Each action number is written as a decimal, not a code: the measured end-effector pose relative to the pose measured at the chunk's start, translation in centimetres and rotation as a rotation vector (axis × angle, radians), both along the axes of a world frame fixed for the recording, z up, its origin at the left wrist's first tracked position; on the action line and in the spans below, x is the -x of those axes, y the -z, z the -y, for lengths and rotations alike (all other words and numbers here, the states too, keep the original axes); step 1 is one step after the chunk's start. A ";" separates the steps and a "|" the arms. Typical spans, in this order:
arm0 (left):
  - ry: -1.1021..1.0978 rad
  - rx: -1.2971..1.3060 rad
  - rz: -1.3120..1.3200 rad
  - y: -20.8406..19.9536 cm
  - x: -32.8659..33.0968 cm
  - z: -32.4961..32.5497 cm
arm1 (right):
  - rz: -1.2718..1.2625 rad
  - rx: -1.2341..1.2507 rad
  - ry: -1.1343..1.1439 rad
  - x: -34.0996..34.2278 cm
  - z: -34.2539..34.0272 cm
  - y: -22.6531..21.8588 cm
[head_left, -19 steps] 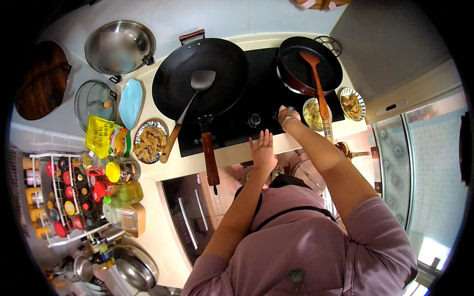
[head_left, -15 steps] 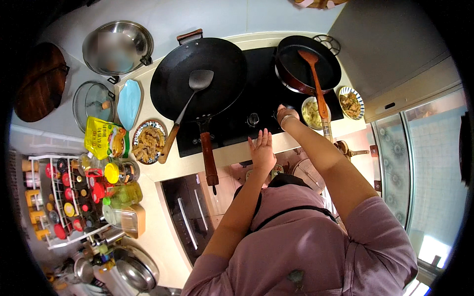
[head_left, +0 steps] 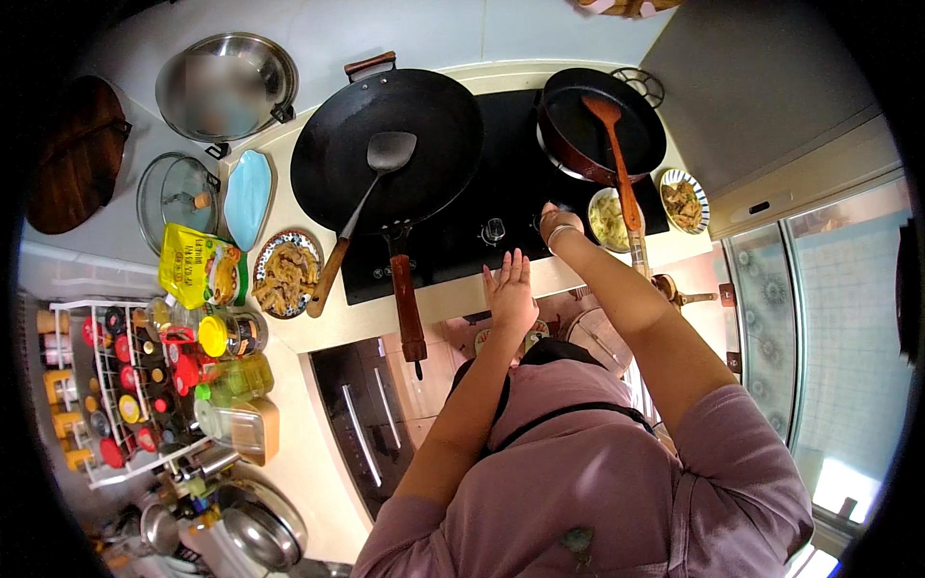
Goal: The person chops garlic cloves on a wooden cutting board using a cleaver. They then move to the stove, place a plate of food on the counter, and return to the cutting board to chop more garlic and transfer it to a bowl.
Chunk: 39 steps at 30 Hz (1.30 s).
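My right hand [head_left: 559, 223] is at the front of the black glass cooktop [head_left: 482, 183], its fingers curled around what looks like a stove knob, mostly hidden beneath them. My left hand [head_left: 511, 292] lies against the counter's front edge, fingers stretched out and holding nothing. Just ahead of it a stove knob [head_left: 493, 230] stands on the glass. On the left burner sits a black wok [head_left: 328, 154] with a metal spatula [head_left: 391, 151] resting in it. A dark red frying pan [head_left: 568, 120] sits on the right, a wooden spatula [head_left: 623, 183] laid across its rim.
Near my right hand are a bowl of pale chopped food [head_left: 608, 220] and a striped bowl [head_left: 682, 202]. To the left stand a plate of sliced food [head_left: 287, 275], a blue dish [head_left: 249, 200], a yellow packet [head_left: 202, 268], jars and a spice rack [head_left: 125, 385]. The wok's handle [head_left: 408, 308] juts past the counter edge.
Both hands keep nearly the same places and poses. The view has shifted very slightly; no object has visibly been moved.
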<state>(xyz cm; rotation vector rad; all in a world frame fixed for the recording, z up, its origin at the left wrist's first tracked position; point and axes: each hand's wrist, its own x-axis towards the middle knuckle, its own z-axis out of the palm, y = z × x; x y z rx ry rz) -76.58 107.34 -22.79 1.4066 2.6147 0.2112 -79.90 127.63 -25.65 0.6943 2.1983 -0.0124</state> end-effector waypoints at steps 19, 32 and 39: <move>-0.016 0.059 0.069 -1.9 0.2 -0.1 | -1.222 -0.160 0.572 -22.4 1.6 -12.7; -0.004 0.124 0.093 -2.4 0.5 0.5 | -1.196 0.525 1.288 -21.8 -5.5 -19.5; -0.038 0.130 0.124 -2.1 0.5 0.6 | -1.271 0.579 1.329 -20.1 -2.7 -17.1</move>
